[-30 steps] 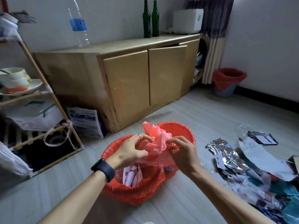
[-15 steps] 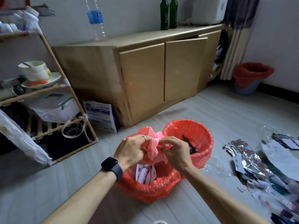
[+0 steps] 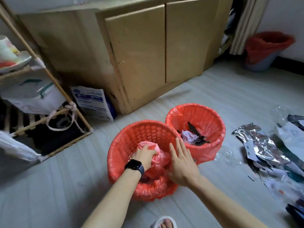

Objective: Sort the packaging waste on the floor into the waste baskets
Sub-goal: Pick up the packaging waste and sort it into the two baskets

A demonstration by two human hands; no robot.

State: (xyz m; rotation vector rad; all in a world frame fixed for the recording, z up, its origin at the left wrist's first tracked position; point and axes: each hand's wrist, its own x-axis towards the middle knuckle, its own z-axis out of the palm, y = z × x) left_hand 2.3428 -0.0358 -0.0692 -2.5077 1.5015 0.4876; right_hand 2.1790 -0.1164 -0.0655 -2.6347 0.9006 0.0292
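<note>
The left hand (image 3: pixel 144 156), a dark watch (image 3: pixel 134 167) on its wrist, was down inside the near basket (image 3: pixel 121 139). Its fingers were curled tight around a crumpled pink plastic bag (image 3: pixel 160 159) that sat bunched in the basket's lower half. The right hand (image 3: pixel 183 163) was flat with its fingers straight and slightly spread, holding nothing, over the spot where the near basket's rim met the far basket (image 3: pixel 212 117); whether it touched the rim or the pink bag could not be told. Both baskets stood touching on the pale floor (image 3: pixel 230 99), each lined with a red bag, and the far one held crumpled white paper and dark wrappers (image 3: pixel 192 136). The packaging waste (image 3: pixel 263 148), made up of silver foil, clear film and printed sheets, lay spread on the floor to the right, apart from the baskets. Behind them stood a wooden cabinet (image 3: pixel 139 51) with its two front doors shut, a blue and white bag (image 3: pixel 92 102) leaning at its left corner, a bamboo rack (image 3: pixel 54 79) further left, and a third red-lined bin (image 3: pixel 266 46) by the curtain (image 3: pixel 240 25) at far right.
</note>
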